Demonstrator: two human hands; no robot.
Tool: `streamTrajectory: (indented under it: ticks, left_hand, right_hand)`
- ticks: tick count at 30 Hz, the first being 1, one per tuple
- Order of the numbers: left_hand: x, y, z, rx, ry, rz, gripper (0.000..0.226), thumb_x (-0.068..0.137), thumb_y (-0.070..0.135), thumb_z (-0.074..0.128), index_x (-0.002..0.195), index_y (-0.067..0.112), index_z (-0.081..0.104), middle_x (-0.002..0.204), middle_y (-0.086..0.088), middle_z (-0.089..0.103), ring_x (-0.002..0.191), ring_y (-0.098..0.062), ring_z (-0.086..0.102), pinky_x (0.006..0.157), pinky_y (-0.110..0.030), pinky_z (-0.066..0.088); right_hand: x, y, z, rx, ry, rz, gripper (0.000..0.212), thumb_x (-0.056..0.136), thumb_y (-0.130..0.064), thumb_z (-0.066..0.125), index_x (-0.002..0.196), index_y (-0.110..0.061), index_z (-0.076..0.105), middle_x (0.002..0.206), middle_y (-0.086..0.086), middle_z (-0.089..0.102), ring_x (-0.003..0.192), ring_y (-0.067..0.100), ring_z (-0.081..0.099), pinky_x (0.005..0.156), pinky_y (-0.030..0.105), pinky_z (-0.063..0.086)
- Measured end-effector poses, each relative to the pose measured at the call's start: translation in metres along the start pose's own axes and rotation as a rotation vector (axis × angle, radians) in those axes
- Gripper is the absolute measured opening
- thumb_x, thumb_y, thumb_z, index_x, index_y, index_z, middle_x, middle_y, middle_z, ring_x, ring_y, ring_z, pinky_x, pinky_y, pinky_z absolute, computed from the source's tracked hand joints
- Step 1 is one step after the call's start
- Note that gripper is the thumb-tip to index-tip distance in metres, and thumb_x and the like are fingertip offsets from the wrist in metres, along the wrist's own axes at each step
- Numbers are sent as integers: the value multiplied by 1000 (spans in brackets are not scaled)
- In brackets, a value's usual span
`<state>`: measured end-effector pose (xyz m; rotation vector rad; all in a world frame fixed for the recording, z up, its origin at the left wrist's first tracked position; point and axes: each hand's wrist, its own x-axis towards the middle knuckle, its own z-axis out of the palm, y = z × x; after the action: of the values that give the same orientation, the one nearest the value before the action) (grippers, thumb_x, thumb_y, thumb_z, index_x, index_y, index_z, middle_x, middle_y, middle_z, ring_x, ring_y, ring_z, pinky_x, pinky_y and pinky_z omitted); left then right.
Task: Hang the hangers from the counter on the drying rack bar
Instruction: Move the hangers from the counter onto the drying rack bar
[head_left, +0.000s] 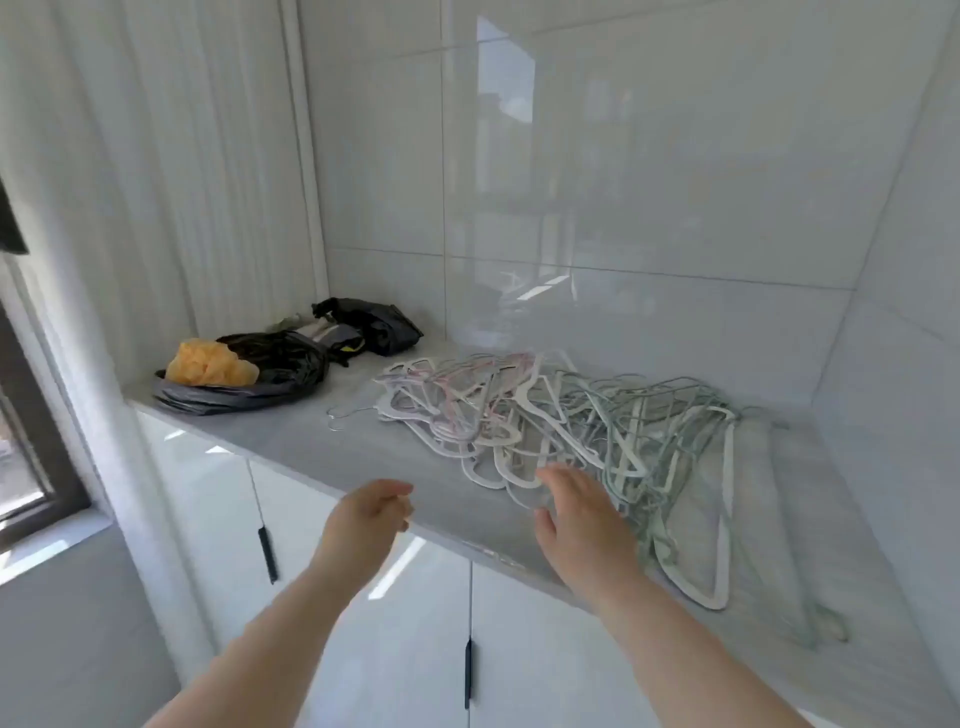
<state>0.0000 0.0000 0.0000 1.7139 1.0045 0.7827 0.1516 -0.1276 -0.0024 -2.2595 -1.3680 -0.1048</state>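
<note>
Fingers (558, 475) of right hand (582, 525) apart over hangers (519, 415), perhaps touching; left hand (366, 519) loosely curled, empty.

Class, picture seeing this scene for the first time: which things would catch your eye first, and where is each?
A tangled heap of hangers, white and pink at left, pale green at right, sprawls across the grey counter. At the counter's far left an orange bundle sits on a black plastic bag. The right hand reaches open toward the heap's near edge, the left hand hovering by the counter's front edge.
</note>
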Motion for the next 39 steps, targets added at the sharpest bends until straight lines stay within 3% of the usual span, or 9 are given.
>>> streamTrajectory:
  ticks: [5,9,13,16,18,22,25,29,39]
  left_hand:
    - [79,13,29,44,65,-128,35,91,21,48,124,8,50,104,-13,63,96,-34,59,86,-34,45]
    - [117,17,45,110,91,-252,59,88,38,50,137,10,32,125,-19,56,112,-35,54,96,-38,46]
    - [138,23,60,39,24,-346,58,87,36,55,131,1,37,91,-11,54,75,-27,56,56,-31,48]
    - [148,27,67,83,-30,-351,18,91,16,50,95,-2,52,64,-8,46,48,-18,48,31,-18,40]
    - [152,29,67,185,-9,-336,25,93,7,42,69,1,46,58,-9,44,33,-16,49,25,-13,34]
    - [159,31,54,343,4,-299,30,93,3,36,66,-1,50,64,-11,55,60,-27,58,53,-29,45]
    - [159,39,42,482,50,-257,29,92,-1,35,111,0,57,93,-6,58,99,-22,61,79,-28,50]
    - [153,50,35,4,149,-182,22,96,5,27,109,5,45,68,-4,52,45,-18,52,30,-17,38]
    - [130,61,0,-284,309,37,19,98,15,28,97,11,46,63,-3,52,26,0,48,30,-10,33]
  right_hand:
    - [29,33,30,-221,-132,41,52,99,-32,30,147,-19,14,156,3,7,144,19,6,116,33,6]
    - [32,40,46,-272,-29,54,53,78,-42,34,110,-17,67,116,6,66,107,23,64,85,36,52]
    - [33,43,47,-258,35,32,52,68,-40,33,93,-18,74,97,0,73,92,19,69,69,33,57]
    - [34,44,48,-240,72,6,50,67,-38,33,90,-19,74,94,-2,73,91,18,70,67,31,57]
    - [35,45,49,-232,67,-6,48,67,-38,33,86,-20,74,92,-3,73,90,18,70,65,30,56]
    - [34,46,50,-224,83,-22,46,67,-37,33,82,-20,73,87,-5,73,88,19,70,64,31,57]
    - [34,47,53,-211,144,-57,41,66,-33,34,91,-19,63,85,-4,72,88,20,70,64,31,57]
    - [32,50,56,-235,212,-112,38,62,-32,52,97,-20,45,85,-6,71,88,19,70,64,29,58]
    - [34,53,59,-280,219,-140,76,33,-30,86,96,-20,45,81,-4,71,86,18,70,62,28,57]
